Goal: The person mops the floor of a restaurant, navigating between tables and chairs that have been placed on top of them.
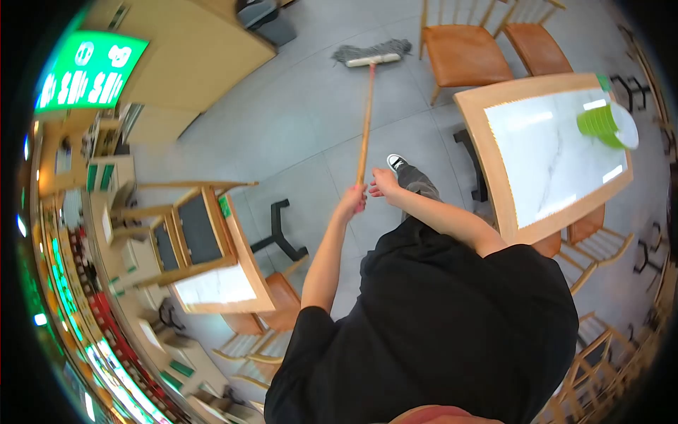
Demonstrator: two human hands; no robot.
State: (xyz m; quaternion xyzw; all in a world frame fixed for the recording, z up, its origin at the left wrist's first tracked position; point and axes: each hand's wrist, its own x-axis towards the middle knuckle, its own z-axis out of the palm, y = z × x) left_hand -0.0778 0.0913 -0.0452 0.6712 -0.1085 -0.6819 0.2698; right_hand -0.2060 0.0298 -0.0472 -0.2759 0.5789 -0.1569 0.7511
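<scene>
A mop with a long wooden handle [366, 127] stretches away from me across the floor. Its grey string head [372, 54], with a white bar, lies on the tiles at the far end. My left hand [351, 201] is wrapped round the near end of the handle. Just to the right of the handle is my right hand [385, 184], its fingers loosely bent and apart, with nothing visible in them. A small gap seems to separate those fingertips from the handle.
At right, a marble-topped table [472, 116] bears a stack of green cups [600, 126], with brown-seated chairs [466, 56] behind it. Another table [247, 265] at left carries upturned chairs [201, 226]. A beige counter [212, 53] and a grey bin [272, 25] stand at far left.
</scene>
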